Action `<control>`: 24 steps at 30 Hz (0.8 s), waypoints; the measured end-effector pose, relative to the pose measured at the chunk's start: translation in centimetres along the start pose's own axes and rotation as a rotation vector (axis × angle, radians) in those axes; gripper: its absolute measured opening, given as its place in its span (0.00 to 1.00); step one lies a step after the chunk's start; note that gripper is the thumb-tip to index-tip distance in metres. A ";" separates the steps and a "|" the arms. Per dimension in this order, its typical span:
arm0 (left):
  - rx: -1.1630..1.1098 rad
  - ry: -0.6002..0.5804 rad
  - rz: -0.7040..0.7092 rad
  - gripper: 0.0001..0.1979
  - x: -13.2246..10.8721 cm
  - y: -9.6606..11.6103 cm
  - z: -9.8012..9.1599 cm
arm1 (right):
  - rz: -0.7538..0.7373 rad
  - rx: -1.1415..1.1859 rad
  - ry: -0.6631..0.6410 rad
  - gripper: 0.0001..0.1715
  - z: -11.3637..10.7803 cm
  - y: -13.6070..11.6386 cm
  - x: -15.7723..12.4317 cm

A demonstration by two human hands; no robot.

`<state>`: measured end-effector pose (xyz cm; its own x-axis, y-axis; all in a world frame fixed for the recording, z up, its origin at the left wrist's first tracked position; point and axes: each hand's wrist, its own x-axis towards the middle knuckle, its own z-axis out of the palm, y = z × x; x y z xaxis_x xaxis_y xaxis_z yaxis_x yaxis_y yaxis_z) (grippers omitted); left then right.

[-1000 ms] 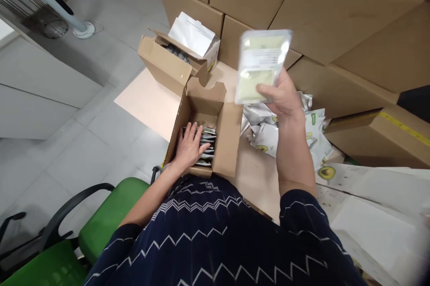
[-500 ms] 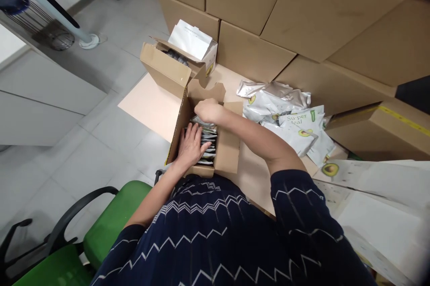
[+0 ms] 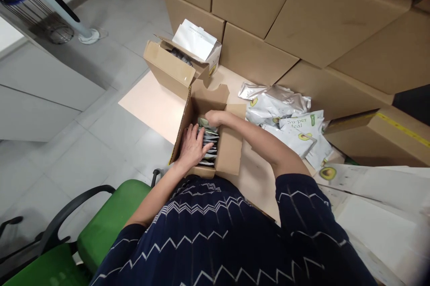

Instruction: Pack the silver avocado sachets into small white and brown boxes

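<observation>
An open cardboard box (image 3: 228, 151) stands on the table right in front of my body. Inside it, several thin sachets (image 3: 210, 145) are packed upright in a row. My left hand (image 3: 193, 145) lies with fingers spread over the left side of the row, touching the sachets. At the far end of the row, my right hand (image 3: 215, 118) reaches down into the box with curled fingers. A greenish sachet (image 3: 203, 122) shows right beside those fingers; whether they grip it is hidden.
Silver-white pouches (image 3: 282, 111) are heaped to the right. Behind the box stand another open carton (image 3: 168, 69) and a white box (image 3: 196, 40). Stacked cardboard boxes (image 3: 255, 53) form a wall at the back. A green chair (image 3: 114, 214) is at my left.
My right hand has moved lower into the box, toward the far end of the row. A greenish sachet now shows beside it. The left hand stays on the row.
</observation>
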<state>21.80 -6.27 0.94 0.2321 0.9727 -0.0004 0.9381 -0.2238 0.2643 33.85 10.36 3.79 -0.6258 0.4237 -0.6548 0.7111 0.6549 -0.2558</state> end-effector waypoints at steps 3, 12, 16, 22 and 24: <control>0.000 0.004 0.005 0.37 0.1 0.0 0.1 | 0.036 -0.075 0.012 0.21 0.3 -0.8 0.3; 0.032 -0.027 0.093 0.39 0.8 -0.4 -0.5 | -0.093 -0.052 -0.063 0.20 1.9 -0.3 1.0; 0.046 -0.027 0.096 0.39 1.3 -0.3 -0.7 | -0.130 -0.032 -0.011 0.20 1.1 -0.7 -1.0; 0.057 -0.038 0.086 0.38 1.4 -0.4 -0.9 | -0.204 0.471 0.375 0.19 0.3 0.2 -6.5; 0.053 -0.036 0.086 0.37 1.3 -0.5 -0.8 | -0.112 0.775 0.626 0.18 1.0 2.7 -8.7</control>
<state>21.48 -4.82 1.59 0.3201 0.9473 -0.0145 0.9265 -0.3098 0.2135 41.48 7.81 8.12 -0.5993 0.7836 -0.1639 0.5108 0.2167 -0.8319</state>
